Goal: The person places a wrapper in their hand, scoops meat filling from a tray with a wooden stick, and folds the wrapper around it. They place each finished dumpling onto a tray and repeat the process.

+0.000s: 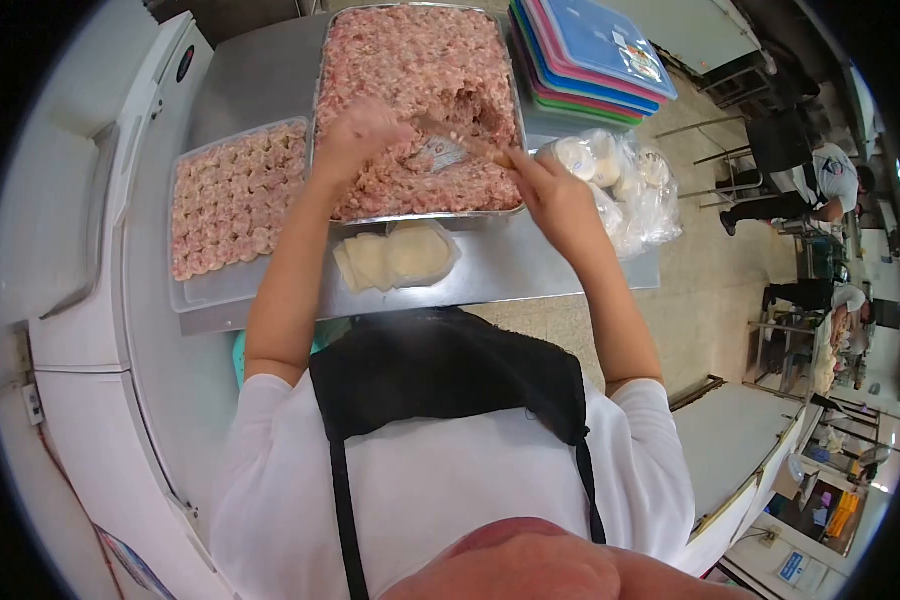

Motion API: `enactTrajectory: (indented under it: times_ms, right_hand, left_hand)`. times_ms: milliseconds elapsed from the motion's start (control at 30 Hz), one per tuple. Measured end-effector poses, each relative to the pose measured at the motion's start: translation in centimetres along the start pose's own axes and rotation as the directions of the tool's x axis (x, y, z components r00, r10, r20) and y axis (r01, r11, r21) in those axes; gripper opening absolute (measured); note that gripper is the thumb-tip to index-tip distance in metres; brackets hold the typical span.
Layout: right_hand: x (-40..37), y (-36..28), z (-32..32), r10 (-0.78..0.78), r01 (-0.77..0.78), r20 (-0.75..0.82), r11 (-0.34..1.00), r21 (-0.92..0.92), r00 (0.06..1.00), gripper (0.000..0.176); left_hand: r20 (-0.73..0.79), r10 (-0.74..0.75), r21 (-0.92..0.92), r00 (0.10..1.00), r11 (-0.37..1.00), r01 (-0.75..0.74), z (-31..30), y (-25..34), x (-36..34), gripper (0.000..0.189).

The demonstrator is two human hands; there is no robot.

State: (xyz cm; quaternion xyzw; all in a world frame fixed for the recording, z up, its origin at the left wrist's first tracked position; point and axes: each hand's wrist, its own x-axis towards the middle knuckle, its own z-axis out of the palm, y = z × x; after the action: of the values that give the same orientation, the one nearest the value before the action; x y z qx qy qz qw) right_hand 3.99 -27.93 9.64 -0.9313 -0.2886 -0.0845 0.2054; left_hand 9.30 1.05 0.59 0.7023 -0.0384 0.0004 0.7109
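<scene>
A large metal tray (320, 120) is heaped with pale pink ground meat (410, 60), with a hollow dug out in its right part. My left hand (360, 138) is over the left side of the meat, smeared by motion; what its fingers hold, if anything, does not show. My right hand (558, 200) is closed on a thin, flat spatula-like tool (485, 150), which reaches left across the hollow. In front of the tray lies a stack of round, pale dough wrappers (410, 256), partly in clear plastic.
Left, a plastic tray (195, 292) holds rows of filled dumplings (238, 200). Right are bagged wrappers (620, 185) and stacked coloured lids (600, 45). A white refrigerator (140, 250) stands left of the metal table (510, 284). Other people (830, 180) are farther off at right.
</scene>
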Motion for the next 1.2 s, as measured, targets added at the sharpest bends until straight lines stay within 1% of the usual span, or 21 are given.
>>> enactTrajectory:
  times_ms: [67, 100, 133, 200, 233, 333, 433, 500, 533, 567, 600, 633, 667, 733, 833, 900, 933, 1000, 1033, 1133, 1200]
  right_hand:
    - [-1.5, 0.3, 1.4, -0.091, 0.091, 0.008, 0.996, -0.002, 0.996, 0.026]
    - [-2.0, 0.6, 2.0, -0.115, 0.119, 0.095, 0.992, -0.035, 0.989, 0.025]
    - [-2.5, 2.1, 3.2, -0.102, 0.107, 0.108, 0.994, -0.034, 0.989, 0.025]
    - [-2.6, 4.6, 4.4, -0.075, 0.08, 0.13, 0.996, -0.036, 0.989, 0.025]
    - [-3.0, 5.1, 3.3, 0.081, -0.032, 0.196, 0.97, -0.24, 0.977, 0.028]
    - [-3.4, 5.3, 2.1, -0.033, 0.061, 0.152, 0.981, -0.183, 0.988, 0.031]
    - [-3.9, 7.2, 2.6, -0.166, 0.214, 0.269, 0.964, -0.158, 0.949, 0.03]
    - [-3.5, 9.1, 1.4, -0.081, 0.114, 0.208, 0.982, -0.148, 0.975, 0.031]
    - [-2.7, 9.8, 0.7, -0.047, 0.072, 0.18, 0.988, -0.139, 0.983, 0.031]
    - [-2.2, 10.1, 0.3, 0.024, 0.004, 0.171, 0.987, -0.162, 0.985, 0.027]
    - [-1.6, 9.7, -0.4, 0.02, -0.011, 0.125, 0.998, -0.066, 0.992, 0.026]
    - [-1.1, 9.0, -1.2, 0.022, -0.024, 0.082, 0.999, 0.03, 0.996, 0.026]
    - [-1.0, 8.2, -2.0, 0.033, -0.039, 0.044, 0.991, 0.129, 0.998, 0.026]
    - [-0.6, 5.9, -3.9, -0.052, 0.036, 0.059, 0.968, 0.25, 0.997, 0.027]
    - [-0.1, 4.6, -2.8, -0.208, 0.159, 0.115, 0.929, 0.335, 0.971, 0.029]
    - [0.3, 4.9, -1.9, -0.293, 0.229, 0.129, 0.902, 0.366, 0.947, 0.028]
    - [0.5, 5.5, -2.5, -0.287, 0.249, 0.13, 0.936, 0.247, 0.949, 0.027]
    - [1.4, 6.1, -4.5, -0.277, 0.279, 0.122, 0.96, 0.0, 0.953, 0.025]
    - [1.1, 5.4, -5.0, -0.298, 0.298, 0.016, 0.948, -0.108, 0.954, 0.021]
    - [0.2, 3.7, -3.4, -0.374, 0.374, -0.001, 0.926, -0.049, 0.927, 0.02]
    - [0.3, 3.8, -3.1, -0.28, 0.278, 0.029, 0.959, 0.051, 0.96, 0.023]
  left_hand:
    - [-0.06, -0.067, -0.475, 0.996, 0.879, 0.03, 0.5, 0.5, 0.0, 0.066]
    - [-0.055, -0.082, -0.665, 0.995, 0.746, 0.025, 1.3, 2.3, -0.3, 0.075]
    - [-0.045, -0.096, -0.82, 0.994, 0.573, 0.018, 1.8, 3.3, -0.6, 0.085]
    - [-0.036, -0.113, -0.89, 0.993, 0.456, 0.02, 2.1, 3.5, -0.5, 0.087]
    - [-0.03, -0.119, -0.919, 0.992, 0.394, 0.019, 2.3, 3.7, -0.5, 0.088]
    - [-0.121, -0.09, -0.863, 0.989, 0.502, -0.059, 3.4, 4.8, -1.0, 0.087]
    - [-0.145, -0.121, -0.857, 0.982, 0.511, -0.064, 4.2, 4.7, -1.1, 0.081]
    - [-0.143, -0.127, -0.69, 0.982, 0.724, -0.007, 3.0, 0.9, -0.4, 0.07]
    - [-0.151, -0.129, -0.586, 0.98, 0.81, 0.016, 2.9, 0.6, -0.3, 0.064]
    - [-0.173, -0.066, -0.298, 0.983, 0.955, 0.012, 2.9, 0.1, -0.8, 0.058]
    - [-0.175, 0.007, 0.022, 0.985, 1.0, -0.003, 3.3, 1.3, -1.5, 0.053]
    - [-0.154, 0.071, 0.338, 0.986, 0.941, -0.015, 4.0, 2.3, -2.1, 0.049]
    - [-0.122, 0.179, 0.419, 0.976, 0.901, -0.113, 4.8, 2.9, -2.4, 0.049]
    - [-0.034, 0.38, 0.565, 0.924, 0.77, -0.296, 6.2, 3.8, -2.8, 0.049]
    - [0.181, 0.217, 0.154, 0.959, 0.957, -0.245, 6.9, 4.4, -3.1, 0.047]
    - [0.283, 0.231, 0.369, 0.931, 0.87, -0.328, 6.3, 5.0, -3.0, 0.043]
    - [0.33, 0.227, 0.465, 0.916, 0.805, -0.367, 6.2, 5.1, -3.0, 0.041]
    - [0.19, 0.033, 0.434, 0.981, 0.894, -0.114, 6.2, 4.6, -3.2, 0.047]
    - [0.127, -0.07, 0.404, 0.989, 0.915, 0.013, 6.2, 4.3, -3.2, 0.05]
    - [0.131, -0.019, 0.278, 0.991, 0.961, -0.018, 5.6, 3.6, -3.5, 0.051]
    - [0.088, -0.06, 0.364, 0.994, 0.931, 0.025, 6.5, 5.3, -4.0, 0.05]
